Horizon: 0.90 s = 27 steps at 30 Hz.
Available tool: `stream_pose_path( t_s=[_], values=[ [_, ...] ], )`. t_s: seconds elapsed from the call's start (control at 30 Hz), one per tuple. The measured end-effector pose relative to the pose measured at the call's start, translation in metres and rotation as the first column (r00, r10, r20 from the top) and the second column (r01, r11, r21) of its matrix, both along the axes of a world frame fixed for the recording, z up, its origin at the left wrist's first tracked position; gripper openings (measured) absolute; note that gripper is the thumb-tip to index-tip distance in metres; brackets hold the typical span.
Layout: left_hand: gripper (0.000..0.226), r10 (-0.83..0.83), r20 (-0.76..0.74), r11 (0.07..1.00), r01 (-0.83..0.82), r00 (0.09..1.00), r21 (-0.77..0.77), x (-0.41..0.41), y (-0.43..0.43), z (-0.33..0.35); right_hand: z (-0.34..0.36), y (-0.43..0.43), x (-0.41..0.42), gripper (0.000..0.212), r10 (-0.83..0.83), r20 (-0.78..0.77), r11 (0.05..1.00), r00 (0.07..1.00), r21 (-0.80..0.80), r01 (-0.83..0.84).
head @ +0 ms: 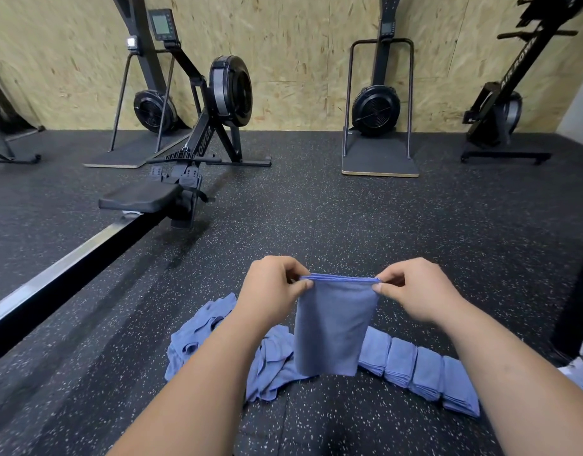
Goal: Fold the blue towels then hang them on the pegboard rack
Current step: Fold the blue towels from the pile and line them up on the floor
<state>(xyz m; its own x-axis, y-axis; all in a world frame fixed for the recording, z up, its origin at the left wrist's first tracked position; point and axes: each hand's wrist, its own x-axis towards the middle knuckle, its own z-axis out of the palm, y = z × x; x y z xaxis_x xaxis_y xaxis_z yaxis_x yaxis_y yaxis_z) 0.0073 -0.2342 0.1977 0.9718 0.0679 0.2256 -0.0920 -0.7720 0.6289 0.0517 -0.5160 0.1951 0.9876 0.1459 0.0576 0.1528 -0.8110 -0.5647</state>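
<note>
Pinch grips close on both top corners: the left hand (273,287) and the right hand (415,287) each clamp thumb against curled fingers on the folded upper edge of a rectangular blue cloth towel (333,327). The towel hangs upright at lower centre of the frame, and both forearms reach in from the bottom edge. Beneath it, on the black speckled rubber floor (382,218), lie a crumpled heap of blue towels (204,337) at lower left and a row of folded blue towels (425,370) at lower right. A black rowing machine (198,149) occupies the upper left. A black fan-wheel trainer (375,110) stands against the pale chipboard wall (300,60).
</note>
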Motion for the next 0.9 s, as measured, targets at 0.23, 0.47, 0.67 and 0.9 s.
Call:
stream_pose_path(
  t_s=[0.23,0.47,0.67,0.9],
  values=[
    [0.014,0.059,-0.01,0.982,-0.056,0.998,0.182,0.0,-0.003,0.0,0.002,0.004,-0.001,0.012,0.078,0.031,0.996,0.996,0.047,-0.08],
    [0.036,-0.169,0.103,0.973,0.149,0.98,0.178,-0.005,-0.016,0.001,0.005,0.034,-0.017,0.012,0.223,0.155,0.931,0.962,0.26,-0.258],
    [0.007,-0.23,0.166,0.968,0.208,0.959,0.14,-0.005,-0.029,0.005,0.007,0.042,-0.024,0.018,0.27,0.119,0.875,0.955,0.384,-0.295],
    [0.005,-0.294,0.268,0.956,0.276,0.917,0.1,-0.014,-0.026,0.016,-0.024,0.021,-0.013,0.031,0.405,-0.181,0.909,0.896,0.186,-0.373]
  ],
)
